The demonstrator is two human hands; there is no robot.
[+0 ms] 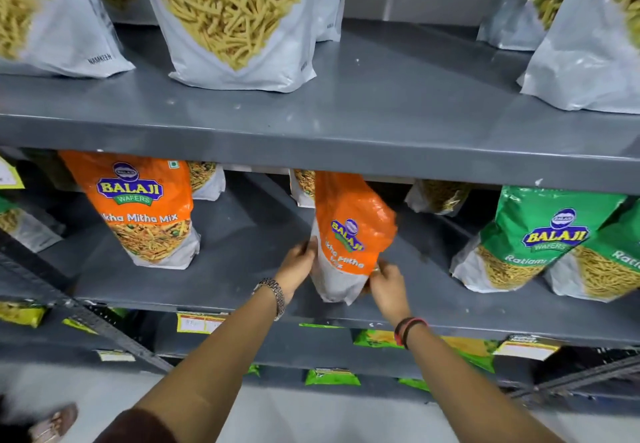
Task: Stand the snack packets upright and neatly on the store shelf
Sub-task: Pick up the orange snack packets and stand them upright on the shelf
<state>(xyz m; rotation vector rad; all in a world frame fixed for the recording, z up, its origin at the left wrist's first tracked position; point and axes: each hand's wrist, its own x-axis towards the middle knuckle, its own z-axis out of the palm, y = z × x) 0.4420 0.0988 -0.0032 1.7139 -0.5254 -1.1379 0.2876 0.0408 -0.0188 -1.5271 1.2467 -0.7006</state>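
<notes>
The grey shelf is showing bare floor on both sides of the middle. An orange packet is standing there near the front lip, leaning, well apart from the upright orange neighbour and green packets. The left hand and right hand are gripping its lower edges.

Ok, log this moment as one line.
stage: standing packet | hands: left hand, right hand both gripping orange packet | packet: tilted, middle shelf
</notes>
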